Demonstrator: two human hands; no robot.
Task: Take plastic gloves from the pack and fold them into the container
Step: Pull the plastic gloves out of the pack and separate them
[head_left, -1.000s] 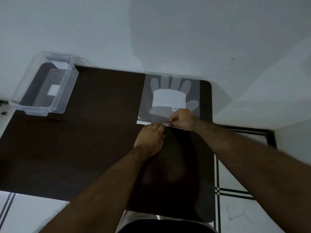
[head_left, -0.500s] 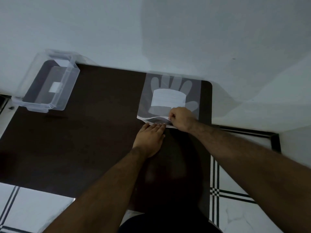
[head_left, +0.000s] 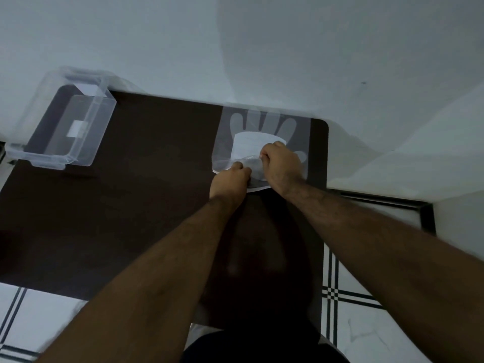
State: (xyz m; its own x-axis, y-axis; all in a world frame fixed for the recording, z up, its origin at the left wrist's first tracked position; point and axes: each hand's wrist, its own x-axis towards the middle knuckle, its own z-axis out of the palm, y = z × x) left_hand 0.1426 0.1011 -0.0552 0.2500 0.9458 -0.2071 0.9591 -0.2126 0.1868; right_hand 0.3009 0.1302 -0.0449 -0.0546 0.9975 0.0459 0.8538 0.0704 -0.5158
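The clear glove pack, printed with a pale hand shape and a white label, lies flat at the far right of the dark table. My left hand pinches the pack's near edge. My right hand is closed on the upper film of the pack's opening and lifts it, so the mouth bulges open between the two hands. The empty clear plastic container stands at the table's far left corner, well away from both hands.
A white wall runs along the table's far edge. White floor tiles with black lines show at the near left and to the right of the table. A dark frame lies on the floor beyond the right edge.
My right hand has moved up over the pack's label, pulling the top film away from the near edge. My left hand has curled from flat into a pinch on the lower edge.
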